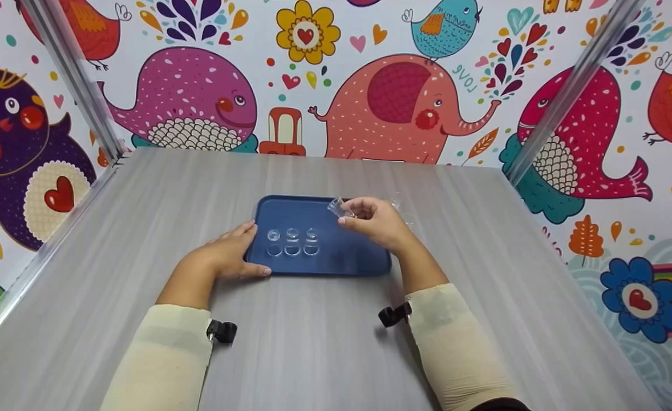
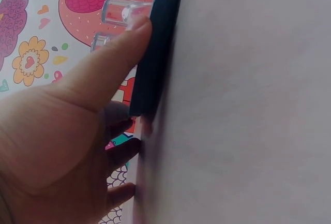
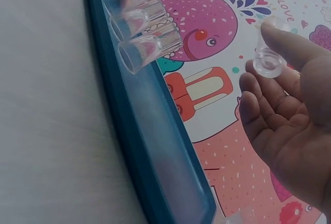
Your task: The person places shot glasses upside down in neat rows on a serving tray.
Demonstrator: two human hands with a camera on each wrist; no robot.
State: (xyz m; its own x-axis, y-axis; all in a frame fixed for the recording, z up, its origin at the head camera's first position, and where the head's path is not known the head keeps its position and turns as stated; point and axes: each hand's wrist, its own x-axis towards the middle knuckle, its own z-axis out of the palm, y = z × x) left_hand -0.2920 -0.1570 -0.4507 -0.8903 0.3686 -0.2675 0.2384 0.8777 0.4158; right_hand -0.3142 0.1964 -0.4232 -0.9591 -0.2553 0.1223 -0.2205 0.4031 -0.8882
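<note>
1. At left of centre in my head view, the person's left hand [image 1: 225,254] rests open, thumb against the near edge of a blue tray [image 1: 347,257].
2. Right of centre, the right hand [image 1: 373,220] pinches a clear cup [image 1: 336,206] above the tray's upper right.
3. I see three more clear cups [image 1: 292,242] standing in a row on the tray's left half.
4. A grey table [image 1: 307,342] fills the lower frame; cartoon-printed walls [image 1: 350,94] line the top.
</note>
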